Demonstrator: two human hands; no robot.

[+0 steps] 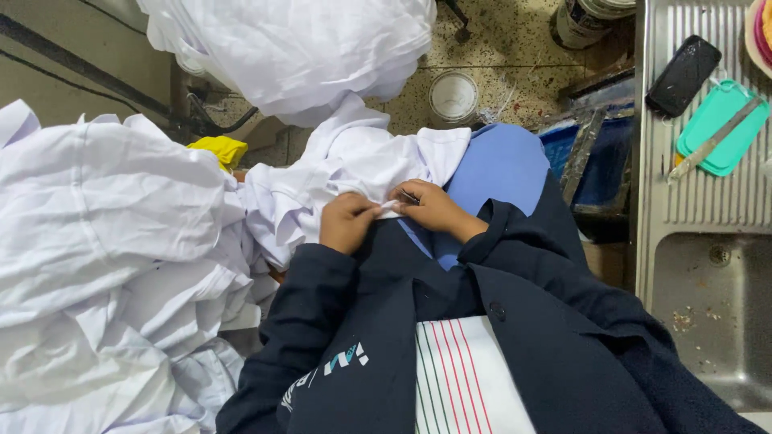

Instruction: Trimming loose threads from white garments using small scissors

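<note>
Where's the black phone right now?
In the head view, the black phone lies at upper right on the steel sink drainboard, just left of the teal lid.

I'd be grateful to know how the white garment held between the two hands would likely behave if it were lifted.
The white garment would probably hang limp: it lies in soft folds and creases. It looks thin, so likely light for its size. The left hand and right hand pinch one edge together, so the rest would likely trail and drag against the white pile.

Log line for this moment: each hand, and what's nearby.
left hand: pinching white garment edge | right hand: pinching same edge, small tool unclear | left: white garment pile | right: steel sink
</note>
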